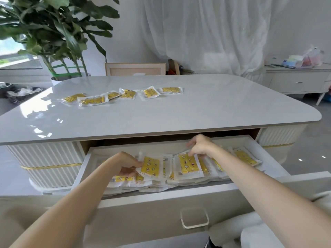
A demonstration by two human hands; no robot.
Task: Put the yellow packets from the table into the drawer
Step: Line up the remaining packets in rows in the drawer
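Across the far side of the desk [215,104], a loose row of six yellow packets [92,100] lies well apart from both hands. Down in the open drawer [161,195], already stacked with packets, the left hand [125,162] grips the left packet [150,166] by its side edge, thumb on top. The right hand [198,148] pinches the right packet [188,165] at its top seal. The packets look light, floppy and slick, so their clear borders seem the surest hold.

Six yellow packets [171,90] are lying in a loose row on the table [215,104]; many more are overlapping inside the open drawer [161,195].
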